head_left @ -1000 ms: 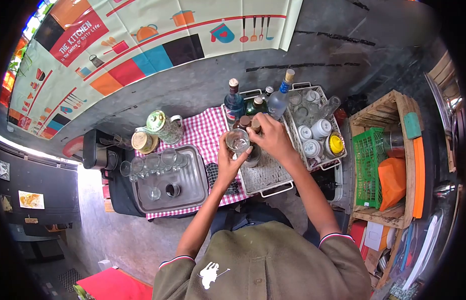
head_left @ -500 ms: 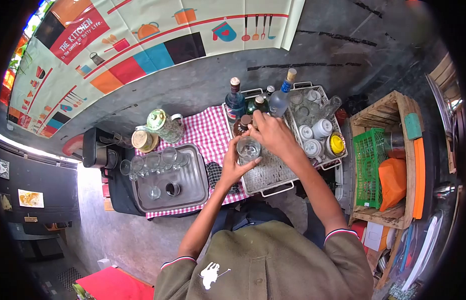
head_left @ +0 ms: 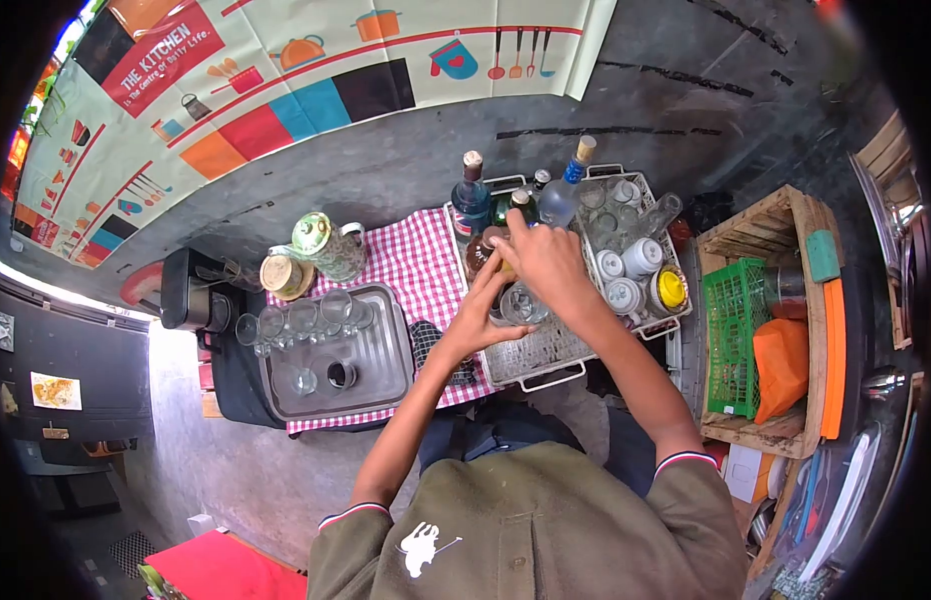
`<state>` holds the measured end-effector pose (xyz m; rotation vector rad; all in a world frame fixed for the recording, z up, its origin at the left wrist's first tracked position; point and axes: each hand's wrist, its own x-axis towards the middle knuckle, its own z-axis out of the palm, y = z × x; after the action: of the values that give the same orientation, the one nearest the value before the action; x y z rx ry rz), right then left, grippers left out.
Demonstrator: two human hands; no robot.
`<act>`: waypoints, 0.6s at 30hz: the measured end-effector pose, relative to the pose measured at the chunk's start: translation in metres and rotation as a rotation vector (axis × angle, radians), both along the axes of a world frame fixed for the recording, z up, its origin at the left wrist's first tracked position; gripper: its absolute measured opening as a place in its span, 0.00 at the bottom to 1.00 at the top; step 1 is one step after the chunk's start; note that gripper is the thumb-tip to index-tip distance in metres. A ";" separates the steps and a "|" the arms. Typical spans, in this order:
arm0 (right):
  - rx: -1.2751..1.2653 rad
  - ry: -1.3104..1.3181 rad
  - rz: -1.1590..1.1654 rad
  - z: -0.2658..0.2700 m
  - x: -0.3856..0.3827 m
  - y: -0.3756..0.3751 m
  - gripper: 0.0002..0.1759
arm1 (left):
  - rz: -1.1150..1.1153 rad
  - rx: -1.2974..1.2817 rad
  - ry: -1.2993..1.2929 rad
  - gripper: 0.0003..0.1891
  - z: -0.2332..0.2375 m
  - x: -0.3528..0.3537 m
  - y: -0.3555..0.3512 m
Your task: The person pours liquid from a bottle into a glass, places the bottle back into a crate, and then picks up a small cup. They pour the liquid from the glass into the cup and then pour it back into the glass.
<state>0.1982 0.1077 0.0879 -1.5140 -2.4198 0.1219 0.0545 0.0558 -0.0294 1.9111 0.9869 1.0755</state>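
Observation:
My left hand point(head_left: 476, 322) curves round the near-left side of a clear drinking glass point(head_left: 526, 303), thumb below it and fingers above. Over the far side of the glass is my right hand point(head_left: 549, 268), bent and closed, its fingertips meeting the left ones; what they hold, if anything, is hidden. Just beyond the fingertips stands a brown bottle point(head_left: 479, 258), partly covered by the hands. Behind it are a dark blue bottle point(head_left: 472, 205), a green bottle point(head_left: 522, 207) and a clear blue-necked bottle point(head_left: 561, 200). A white wire rack point(head_left: 556, 350) lies under the hands.
To the left, a grey tray point(head_left: 386, 372) bears several glasses and a small dark cup point(head_left: 341, 375). A lidded floral jug point(head_left: 336, 255) stands behind it on a checked cloth point(head_left: 416, 250). Cans and glassware fill a second rack point(head_left: 676, 322). A wooden crate point(head_left: 756, 433) is at right.
The glass has shifted right and is more covered by my hands. My left fingers have moved up toward the right fingertips and the brown bottle. The view has shifted slightly.

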 end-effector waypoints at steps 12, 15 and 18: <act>-0.144 0.214 0.116 -0.006 0.011 0.008 0.15 | -0.148 0.102 0.167 0.51 0.002 -0.010 0.018; -0.188 0.275 0.198 -0.005 0.015 0.012 0.16 | -0.148 0.085 0.180 0.51 0.004 -0.012 0.018; -0.266 0.271 0.230 0.001 0.018 0.016 0.15 | -0.124 0.113 0.162 0.50 0.002 -0.009 0.020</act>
<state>0.2163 0.1239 0.0889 -1.2149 -2.4147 0.6741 0.0452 0.0756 -0.0270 2.1495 0.8979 0.9333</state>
